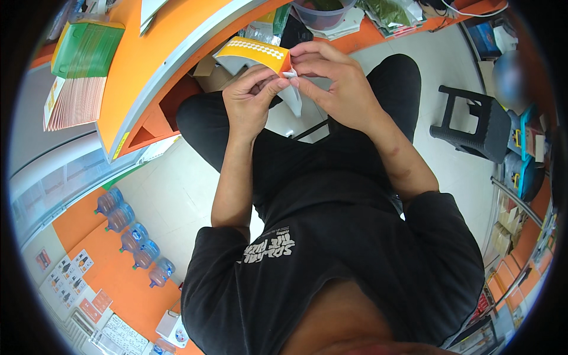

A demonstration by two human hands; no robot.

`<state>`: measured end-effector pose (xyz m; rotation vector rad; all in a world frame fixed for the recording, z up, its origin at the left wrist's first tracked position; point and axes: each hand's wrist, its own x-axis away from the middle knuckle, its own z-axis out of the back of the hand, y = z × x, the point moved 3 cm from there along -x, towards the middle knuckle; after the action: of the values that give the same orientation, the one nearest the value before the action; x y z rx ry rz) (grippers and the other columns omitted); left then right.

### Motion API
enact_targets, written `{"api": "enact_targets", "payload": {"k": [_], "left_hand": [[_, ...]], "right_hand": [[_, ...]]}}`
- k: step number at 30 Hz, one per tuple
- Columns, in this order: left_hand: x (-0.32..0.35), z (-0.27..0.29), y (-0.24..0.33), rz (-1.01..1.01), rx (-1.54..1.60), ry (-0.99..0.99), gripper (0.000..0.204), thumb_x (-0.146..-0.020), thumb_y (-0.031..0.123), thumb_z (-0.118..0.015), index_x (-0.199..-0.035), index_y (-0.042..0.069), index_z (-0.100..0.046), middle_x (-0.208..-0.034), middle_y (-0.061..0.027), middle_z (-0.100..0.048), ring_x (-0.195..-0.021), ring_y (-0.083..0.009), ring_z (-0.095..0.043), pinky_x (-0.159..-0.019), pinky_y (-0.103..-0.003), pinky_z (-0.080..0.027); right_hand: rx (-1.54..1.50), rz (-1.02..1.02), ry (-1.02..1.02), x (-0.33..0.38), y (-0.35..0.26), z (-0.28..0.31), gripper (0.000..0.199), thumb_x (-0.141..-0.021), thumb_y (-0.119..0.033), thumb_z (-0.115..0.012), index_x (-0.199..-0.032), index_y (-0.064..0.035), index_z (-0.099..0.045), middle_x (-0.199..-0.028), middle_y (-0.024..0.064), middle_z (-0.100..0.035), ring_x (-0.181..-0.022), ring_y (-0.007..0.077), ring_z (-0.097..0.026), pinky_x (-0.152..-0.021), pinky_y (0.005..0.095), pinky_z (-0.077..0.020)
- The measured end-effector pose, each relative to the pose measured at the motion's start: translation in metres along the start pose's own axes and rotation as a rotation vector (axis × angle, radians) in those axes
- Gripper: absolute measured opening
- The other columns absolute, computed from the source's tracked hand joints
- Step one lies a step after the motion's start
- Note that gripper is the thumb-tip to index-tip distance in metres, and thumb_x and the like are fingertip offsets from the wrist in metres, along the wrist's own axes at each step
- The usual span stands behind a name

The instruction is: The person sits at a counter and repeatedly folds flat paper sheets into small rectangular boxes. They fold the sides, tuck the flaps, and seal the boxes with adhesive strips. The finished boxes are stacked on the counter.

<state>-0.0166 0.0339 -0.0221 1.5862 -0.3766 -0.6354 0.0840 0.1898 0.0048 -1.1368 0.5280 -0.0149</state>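
Between my hands, above my lap, is a yellow and orange paper carton [254, 52] with a white pattern, partly folded. My left hand [251, 97] is closed on its lower edge, thumb and fingers pinching near the corner. My right hand [334, 80] grips the same end from the other side, fingertips on the orange end flap and thumb near the white inner flap [290, 73]. The two thumbs almost meet there. A white panel hangs below the carton, and its far side is hidden by my fingers.
An orange table [148, 59] with a grey edge curves past my left. On it stand green-wrapped stacked flat cartons [83, 59]. A clear plastic tub [325, 15] sits ahead. A black stool [473, 121] is at right; several water jugs [133, 236] line the left floor.
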Motion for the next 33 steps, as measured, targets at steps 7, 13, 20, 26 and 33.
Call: {"api": "enact_targets", "payload": {"k": [7, 13, 20, 26, 33], "left_hand": [[0.004, 0.006, -0.006, 0.08, 0.017, -0.017, 0.023, -0.088, 0.004, -0.08, -0.108, -0.004, -0.073, -0.094, -0.0039, -0.071, -0.084, -0.0089, -0.063, -0.079, -0.023, -0.051], [0.004, -0.002, -0.013, 0.175, 0.157, 0.054, 0.033, -0.088, 0.0, -0.079, -0.119, -0.005, -0.069, -0.108, -0.0103, -0.072, -0.091, -0.0124, -0.069, -0.084, -0.025, -0.055], [0.005, -0.017, -0.005, -0.039, -0.08, 0.134, 0.031, -0.093, 0.007, -0.075, -0.121, -0.006, -0.069, -0.107, -0.0098, -0.07, -0.092, -0.0118, -0.068, -0.08, -0.024, -0.053], [0.005, -0.032, 0.009, -0.048, -0.466, -0.003, 0.022, -0.097, 0.013, -0.071, -0.116, 0.001, -0.074, -0.109, -0.0107, -0.073, -0.092, -0.0175, -0.07, -0.082, -0.028, -0.053], [-0.028, 0.008, -0.002, -0.088, -0.54, 0.074, 0.046, -0.1, 0.027, -0.068, -0.135, 0.001, -0.056, -0.124, -0.0158, -0.065, -0.109, -0.0197, -0.066, -0.088, -0.034, -0.054]], "right_hand": [[-0.091, -0.066, -0.026, 0.0, 0.008, -0.005, 0.015, -0.091, -0.008, -0.073, -0.104, -0.0023, -0.074, -0.124, 0.008, -0.069, -0.1, 0.0225, -0.072, -0.086, 0.0315, -0.0577], [-0.284, -0.236, 0.007, 0.002, 0.014, -0.009, 0.021, -0.091, -0.005, -0.071, -0.112, -0.0006, -0.074, -0.131, 0.0121, -0.068, -0.113, 0.0242, -0.069, -0.097, 0.0349, -0.0543], [-0.12, -0.064, 0.011, 0.015, 0.029, -0.014, 0.041, -0.09, -0.007, -0.072, -0.132, -0.0074, -0.066, -0.138, 0.013, -0.062, -0.116, 0.0263, -0.065, -0.095, 0.0344, -0.0546], [0.082, -0.021, -0.047, -0.001, 0.041, 0.005, 0.051, -0.093, -0.013, -0.072, -0.143, -0.0099, -0.059, -0.15, 0.013, -0.053, -0.137, 0.0251, -0.049, -0.11, 0.0362, -0.0442], [-0.368, -0.195, -0.132, 0.001, 0.066, 0.024, 0.042, -0.103, -0.015, -0.06, -0.142, -0.0014, -0.058, -0.155, 0.014, -0.049, -0.144, 0.0249, -0.044, -0.119, 0.0378, -0.0345]]}}
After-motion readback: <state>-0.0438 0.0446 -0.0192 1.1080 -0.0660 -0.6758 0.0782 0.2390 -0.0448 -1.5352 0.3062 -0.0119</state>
